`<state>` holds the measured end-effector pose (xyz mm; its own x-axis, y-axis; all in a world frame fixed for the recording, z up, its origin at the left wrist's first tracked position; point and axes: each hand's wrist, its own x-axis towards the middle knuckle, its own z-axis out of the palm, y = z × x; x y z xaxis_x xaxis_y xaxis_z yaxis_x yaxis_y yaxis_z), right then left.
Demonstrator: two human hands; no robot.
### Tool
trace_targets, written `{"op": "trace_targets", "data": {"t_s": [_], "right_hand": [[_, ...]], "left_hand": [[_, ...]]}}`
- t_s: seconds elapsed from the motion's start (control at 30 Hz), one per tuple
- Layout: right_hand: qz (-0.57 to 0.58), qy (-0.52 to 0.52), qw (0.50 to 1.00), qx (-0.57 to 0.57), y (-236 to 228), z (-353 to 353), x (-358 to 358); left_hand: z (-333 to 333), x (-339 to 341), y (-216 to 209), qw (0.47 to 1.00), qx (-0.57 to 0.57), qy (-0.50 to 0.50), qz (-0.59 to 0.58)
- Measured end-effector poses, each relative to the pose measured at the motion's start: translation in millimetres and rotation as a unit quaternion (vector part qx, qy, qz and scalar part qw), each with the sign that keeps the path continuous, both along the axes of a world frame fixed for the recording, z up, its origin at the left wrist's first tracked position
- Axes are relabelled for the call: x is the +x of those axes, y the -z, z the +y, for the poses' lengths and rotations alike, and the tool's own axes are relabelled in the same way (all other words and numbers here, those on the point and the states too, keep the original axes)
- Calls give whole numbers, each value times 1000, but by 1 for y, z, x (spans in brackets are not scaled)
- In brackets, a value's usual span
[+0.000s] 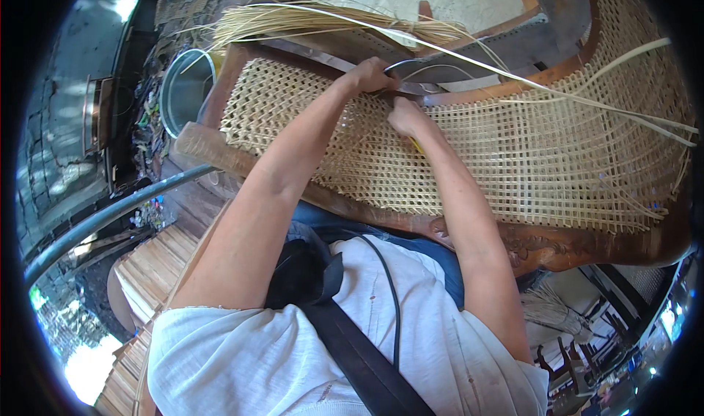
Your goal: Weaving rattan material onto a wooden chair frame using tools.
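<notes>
A woven cane panel (528, 152) in a dark carved wooden frame (557, 244) lies across my lap. My left hand (370, 75) grips at the far edge of the weave, pinching a pale cane strand (469, 60) that runs off to the right. My right hand (405, 115) is closed just beside it, pressing on the weave, with something yellow (416, 146) partly hidden under the wrist. Both hands almost touch at the frame's far rail.
A bundle of loose cane strips (308, 20) lies beyond the frame. A metal bucket (183, 86) stands at the left. A curved metal tube (110, 214) crosses the lower left above wooden slats (154, 262). Furniture legs show at the lower right.
</notes>
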<state>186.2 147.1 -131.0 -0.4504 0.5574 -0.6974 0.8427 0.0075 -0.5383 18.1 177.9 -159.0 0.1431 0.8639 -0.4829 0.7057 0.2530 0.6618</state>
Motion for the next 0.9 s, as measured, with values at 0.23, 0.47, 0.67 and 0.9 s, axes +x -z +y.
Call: {"op": "trace_targets", "data": {"t_s": [0.23, 0.47, 0.67, 0.9], "right_hand": [[101, 75, 992, -32, -75, -93, 97], [81, 60, 995, -11, -144, -235, 183], [-110, 32, 993, -10, -192, -279, 196], [-86, -36, 995, 38, -200, -272, 208]], "left_hand": [[-53, -65, -191, 992, -75, 54, 85], [-141, -129, -240, 970, -117, -100, 189], [-158, -142, -230, 981, -108, -123, 107], [-270, -165, -249, 840, 21, -316, -440]]}}
